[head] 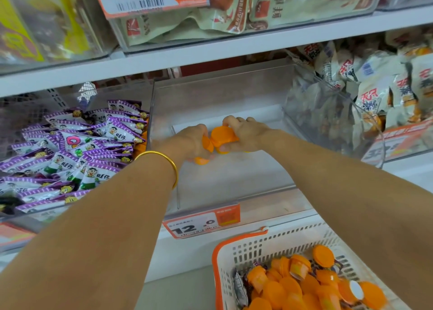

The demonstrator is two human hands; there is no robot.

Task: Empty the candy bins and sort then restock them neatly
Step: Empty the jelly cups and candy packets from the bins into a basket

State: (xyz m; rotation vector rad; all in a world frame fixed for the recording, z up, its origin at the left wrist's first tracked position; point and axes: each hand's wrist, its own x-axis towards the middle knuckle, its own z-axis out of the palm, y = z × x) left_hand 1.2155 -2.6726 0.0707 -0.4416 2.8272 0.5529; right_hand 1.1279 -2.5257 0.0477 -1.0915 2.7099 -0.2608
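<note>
Both arms reach into a clear plastic bin [234, 94] in the middle of the shelf. My left hand [191, 141], with a gold bangle on its wrist, grips orange jelly cups [207, 144] low over the bin floor. My right hand [246, 134] holds another orange jelly cup [222, 135] right beside it. The two hands nearly touch. Apart from these cups, the bin floor is bare. Below at the right, a white basket with an orange rim [257, 251] holds several more orange cups [304, 286].
The bin at the left holds several purple and white candy packets [77, 150]. At the right stands a bin of white and orange snack bags [375, 94]. An orange price tag [201, 223] hangs on the shelf edge. The shelf above carries more snack bins [210, 16].
</note>
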